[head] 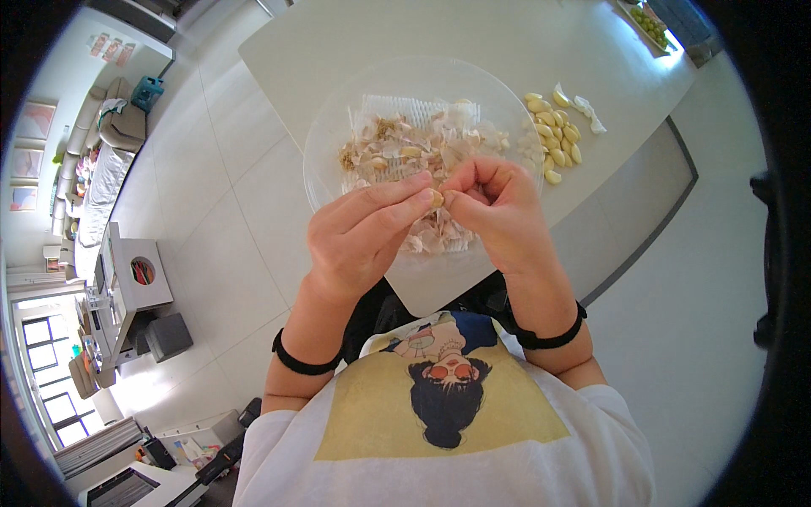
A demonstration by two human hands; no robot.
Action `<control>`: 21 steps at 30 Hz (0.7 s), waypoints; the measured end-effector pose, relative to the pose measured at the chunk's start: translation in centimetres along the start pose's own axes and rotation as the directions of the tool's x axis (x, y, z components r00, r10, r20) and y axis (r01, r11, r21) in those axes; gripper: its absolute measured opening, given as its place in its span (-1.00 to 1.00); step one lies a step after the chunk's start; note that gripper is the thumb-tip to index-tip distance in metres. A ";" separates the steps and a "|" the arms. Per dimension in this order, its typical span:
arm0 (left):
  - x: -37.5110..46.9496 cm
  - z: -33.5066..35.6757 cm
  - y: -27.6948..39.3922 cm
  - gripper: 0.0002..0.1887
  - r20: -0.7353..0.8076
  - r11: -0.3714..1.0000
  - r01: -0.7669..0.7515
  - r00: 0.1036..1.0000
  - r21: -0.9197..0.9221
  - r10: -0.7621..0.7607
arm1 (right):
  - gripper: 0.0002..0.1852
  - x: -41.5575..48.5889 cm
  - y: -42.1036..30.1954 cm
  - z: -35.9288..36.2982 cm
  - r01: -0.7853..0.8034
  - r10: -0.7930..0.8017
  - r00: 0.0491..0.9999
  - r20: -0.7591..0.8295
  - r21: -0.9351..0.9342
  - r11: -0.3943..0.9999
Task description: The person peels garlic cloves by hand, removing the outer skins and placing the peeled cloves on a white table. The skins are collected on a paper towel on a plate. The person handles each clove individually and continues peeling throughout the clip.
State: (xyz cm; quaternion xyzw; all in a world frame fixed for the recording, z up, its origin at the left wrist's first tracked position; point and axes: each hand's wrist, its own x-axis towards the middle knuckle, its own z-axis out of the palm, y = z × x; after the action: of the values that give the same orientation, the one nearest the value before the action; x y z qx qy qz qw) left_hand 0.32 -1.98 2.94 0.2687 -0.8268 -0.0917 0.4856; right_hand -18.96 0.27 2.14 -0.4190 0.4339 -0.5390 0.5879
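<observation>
Between the fingertips of my left hand (pixel 374 222) is a garlic clove (pixel 437 199), partly covered by the fingers. The thumb and forefinger of my right hand (pixel 500 206) pinch its other side. Both hands are over a round, translucent plastic tray (pixel 326 152) with a ribbed white mat (pixel 412 109) in it. Papery garlic skins (pixel 456 149) cover much of the mat, with a few cloves (pixel 410 152) among them. Right of the tray, a pile of peeled garlic cloves (pixel 557 136) lies on the table.
The pale table (pixel 380 38) has an angled corner at the left. A crumpled white tissue (pixel 590 114) lies beyond the peeled cloves. A dish of green fruit (pixel 649 28) stands at the far right corner. Dark chair parts show under the near edge.
</observation>
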 end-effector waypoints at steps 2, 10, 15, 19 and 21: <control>-0.2 0.1 0.3 -0.77 0.010 0.986 0.130 0.991 -0.107 -0.130 | -0.97 0.1 -0.2 0.1 0.005 -0.005 1.000 0.011 0.005 1.000; -1.0 0.8 0.9 -0.74 0.226 0.274 0.551 0.673 -0.788 -0.705 | -0.93 -1.0 -1.1 1.1 0.082 -0.085 0.996 -0.009 -0.167 0.983; -0.5 0.3 0.7 -0.78 0.166 0.190 0.532 0.550 -0.825 -0.819 | -0.90 -0.6 -0.6 1.5 0.190 -0.247 0.964 -0.095 -0.403 0.895; -0.2 0.2 1.2 -0.74 0.084 0.394 0.590 0.621 -0.705 -0.780 | -0.87 -0.3 -0.9 1.6 0.314 -0.413 0.910 -0.045 -0.575 0.755; -0.2 0.2 1.5 -0.72 0.057 0.457 0.591 0.651 -0.665 -0.757 | -0.86 -0.3 -1.3 1.5 0.366 -0.443 0.897 0.002 -0.567 0.738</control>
State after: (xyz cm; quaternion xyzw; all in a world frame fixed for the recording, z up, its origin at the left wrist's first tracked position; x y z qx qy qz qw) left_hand -0.31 -0.61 3.36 0.4055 -0.5000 -0.5147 0.5662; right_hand -17.87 0.49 3.79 -0.6182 0.5074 -0.5313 0.2794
